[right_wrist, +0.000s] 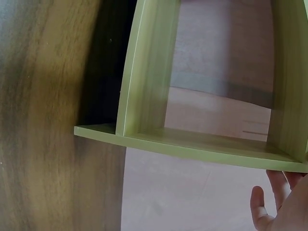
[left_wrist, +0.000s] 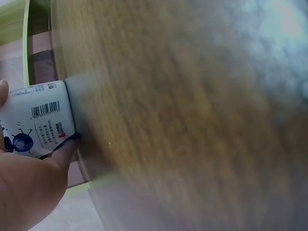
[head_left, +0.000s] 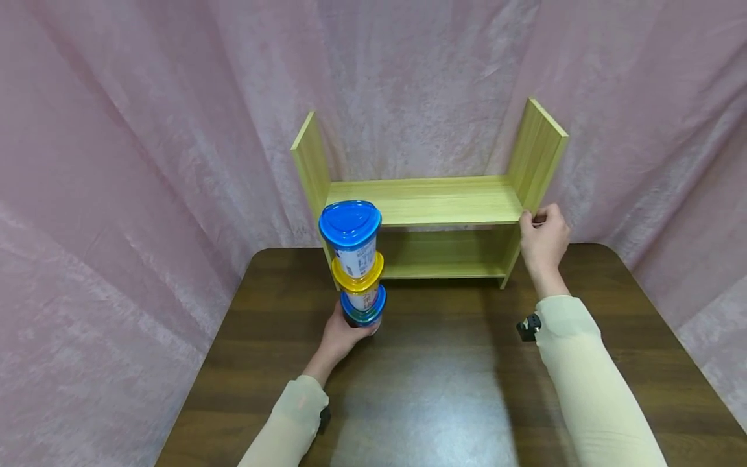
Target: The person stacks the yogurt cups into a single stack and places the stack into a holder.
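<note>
Gripping the bottom of a stack of three lidded cups, the left hand curls round it while the right hand pinches the wooden shelf's right side panel.

Barcode: printed in black on the white paper label of the round plastic cup, with small digits too blurred to read.
Label text: small red and dark print lines, illegible.
Label picture: blue round figure.
</note>
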A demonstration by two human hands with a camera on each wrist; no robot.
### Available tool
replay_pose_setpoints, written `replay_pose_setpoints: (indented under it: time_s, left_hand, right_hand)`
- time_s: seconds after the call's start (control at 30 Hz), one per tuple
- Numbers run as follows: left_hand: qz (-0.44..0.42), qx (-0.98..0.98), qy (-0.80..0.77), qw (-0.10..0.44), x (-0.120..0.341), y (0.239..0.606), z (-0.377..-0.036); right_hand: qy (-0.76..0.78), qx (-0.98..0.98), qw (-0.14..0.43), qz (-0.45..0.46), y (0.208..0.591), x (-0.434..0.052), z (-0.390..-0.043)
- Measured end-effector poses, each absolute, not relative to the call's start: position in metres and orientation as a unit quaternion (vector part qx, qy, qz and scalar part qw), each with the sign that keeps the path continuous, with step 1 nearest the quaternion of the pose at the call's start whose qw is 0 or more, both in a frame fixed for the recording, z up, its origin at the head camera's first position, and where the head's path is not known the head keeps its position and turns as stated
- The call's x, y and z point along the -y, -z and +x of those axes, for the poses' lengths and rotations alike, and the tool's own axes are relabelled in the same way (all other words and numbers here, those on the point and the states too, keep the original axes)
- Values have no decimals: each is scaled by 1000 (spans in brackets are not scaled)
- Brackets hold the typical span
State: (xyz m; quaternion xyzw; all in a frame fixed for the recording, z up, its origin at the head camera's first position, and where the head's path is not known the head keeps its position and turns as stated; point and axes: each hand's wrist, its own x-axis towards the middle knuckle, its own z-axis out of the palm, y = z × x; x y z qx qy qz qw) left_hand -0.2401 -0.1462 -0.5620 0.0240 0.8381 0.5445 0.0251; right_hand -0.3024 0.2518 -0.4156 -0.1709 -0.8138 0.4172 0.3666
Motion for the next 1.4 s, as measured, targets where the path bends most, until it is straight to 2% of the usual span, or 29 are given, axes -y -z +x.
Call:
replay_pose_setpoints:
  time_s: [0.3, 0.8, 1.4]
  left_hand:
    - [27, -843, -537, 23, 148, 563, -243]
    - [39, -852, -522, -12, 157, 568, -250]
    - [50, -849, -526, -5, 157, 556, -256]
  right_hand:
    - [-419, 812, 365, -178, 419, -251, -305]
    - [-426, 807, 373, -169, 420, -241, -311]
    - [-438, 799, 371, -176, 423, -234, -316]
